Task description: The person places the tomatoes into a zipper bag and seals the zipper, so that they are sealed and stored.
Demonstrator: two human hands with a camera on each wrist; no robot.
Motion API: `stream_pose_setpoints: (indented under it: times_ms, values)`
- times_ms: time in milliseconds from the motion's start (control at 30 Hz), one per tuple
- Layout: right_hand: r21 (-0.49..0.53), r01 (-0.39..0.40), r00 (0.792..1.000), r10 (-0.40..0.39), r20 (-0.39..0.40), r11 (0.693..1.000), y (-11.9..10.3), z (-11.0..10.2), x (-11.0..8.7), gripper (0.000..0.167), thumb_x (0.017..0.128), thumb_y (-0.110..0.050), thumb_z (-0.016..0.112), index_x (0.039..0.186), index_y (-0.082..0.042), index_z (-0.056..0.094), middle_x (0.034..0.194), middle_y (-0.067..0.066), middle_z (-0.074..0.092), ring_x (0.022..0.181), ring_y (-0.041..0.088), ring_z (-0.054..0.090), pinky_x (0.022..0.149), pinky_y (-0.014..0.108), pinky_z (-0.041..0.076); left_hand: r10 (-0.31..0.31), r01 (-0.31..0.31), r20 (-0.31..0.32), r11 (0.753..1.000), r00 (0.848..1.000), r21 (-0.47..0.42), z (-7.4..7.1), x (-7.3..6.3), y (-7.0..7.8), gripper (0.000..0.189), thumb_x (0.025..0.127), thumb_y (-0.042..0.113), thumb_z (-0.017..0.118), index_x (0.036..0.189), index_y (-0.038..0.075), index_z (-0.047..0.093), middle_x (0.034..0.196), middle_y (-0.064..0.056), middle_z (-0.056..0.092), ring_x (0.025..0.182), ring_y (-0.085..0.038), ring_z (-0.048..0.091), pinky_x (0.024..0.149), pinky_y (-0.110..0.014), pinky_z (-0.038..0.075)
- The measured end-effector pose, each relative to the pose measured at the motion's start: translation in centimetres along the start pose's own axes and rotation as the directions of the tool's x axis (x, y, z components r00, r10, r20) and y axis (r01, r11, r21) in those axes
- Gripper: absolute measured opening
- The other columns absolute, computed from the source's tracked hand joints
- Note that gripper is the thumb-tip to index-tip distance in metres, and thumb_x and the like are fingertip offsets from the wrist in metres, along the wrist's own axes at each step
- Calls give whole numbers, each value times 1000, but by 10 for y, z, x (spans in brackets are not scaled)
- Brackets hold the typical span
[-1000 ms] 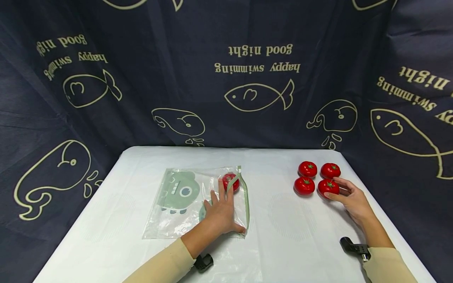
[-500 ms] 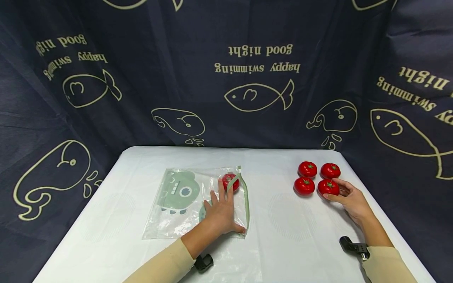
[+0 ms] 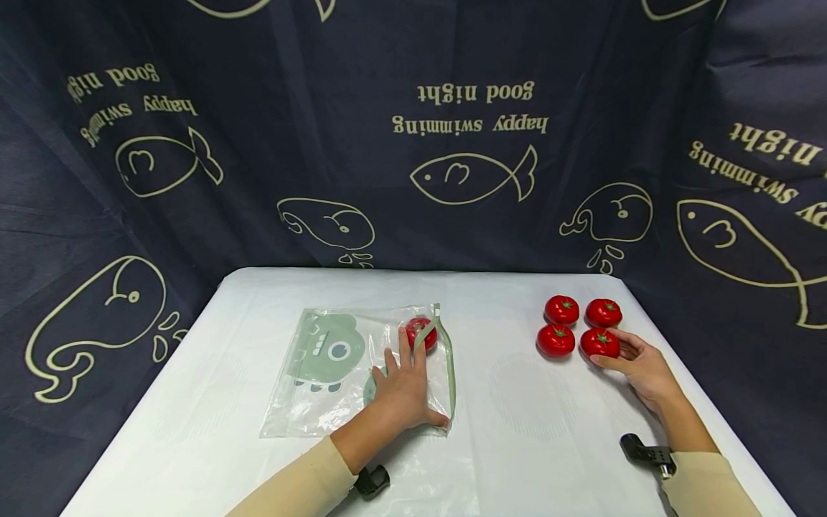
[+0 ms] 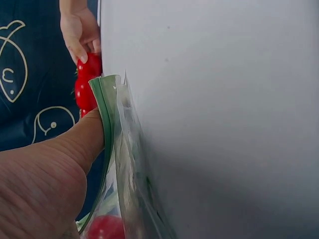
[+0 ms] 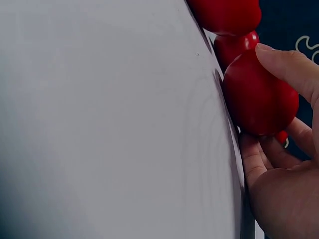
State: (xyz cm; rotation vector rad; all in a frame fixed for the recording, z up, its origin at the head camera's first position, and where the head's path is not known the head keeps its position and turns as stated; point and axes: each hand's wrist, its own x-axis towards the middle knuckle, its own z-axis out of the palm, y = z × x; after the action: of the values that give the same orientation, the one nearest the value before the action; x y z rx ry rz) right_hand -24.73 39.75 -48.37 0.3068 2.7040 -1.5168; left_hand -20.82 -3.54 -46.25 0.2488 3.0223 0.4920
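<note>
A clear zip bag (image 3: 284, 409) with a green monster print and a green zip edge lies flat on the table, its zip side facing right. Inside it, near the zip, is one tomato (image 3: 416, 333). My left hand (image 3: 402, 395) rests on the bag with fingers spread, the thumb at the zip edge near the lower corner. On the right, my right hand (image 3: 646, 370) holds a red tomato (image 5: 261, 94) between thumb and fingers, low at the table. Touching or close to it are more tomatoes: one to its left (image 3: 555, 340) and two behind (image 3: 561, 309).
A white-covered table (image 3: 517, 445) carries everything. Dark blue cloth (image 3: 472, 237) with fish and whale drawings hangs behind and along both sides. A second clear plastic sheet (image 3: 439, 481) lies in front of the left forearm.
</note>
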Motion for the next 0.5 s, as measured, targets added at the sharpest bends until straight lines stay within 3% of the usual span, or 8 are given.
stream_pose_setpoints:
  times_ms: [333, 500]
  values:
    - [14, -21, 999, 21, -29, 1000, 1, 2, -1, 101, 84, -48, 82, 159, -3, 31, 159, 25, 37, 123, 16, 44, 78, 6, 49, 1, -1, 4, 1000, 1000, 6, 0, 0, 0, 150, 45, 59, 100, 162, 12, 18, 172, -23, 1, 148, -59, 27, 109, -78, 31]
    - [16, -29, 999, 30, -45, 999, 1, 3, -2, 102, 82, -50, 83, 158, -3, 33, 158, 26, 37, 124, 21, 44, 76, 5, 46, 3, -3, -1, 1000, 1000, 8, 0, -1, 0, 150, 45, 59, 100, 162, 11, 19, 171, -23, 2, 148, -59, 28, 108, -78, 32]
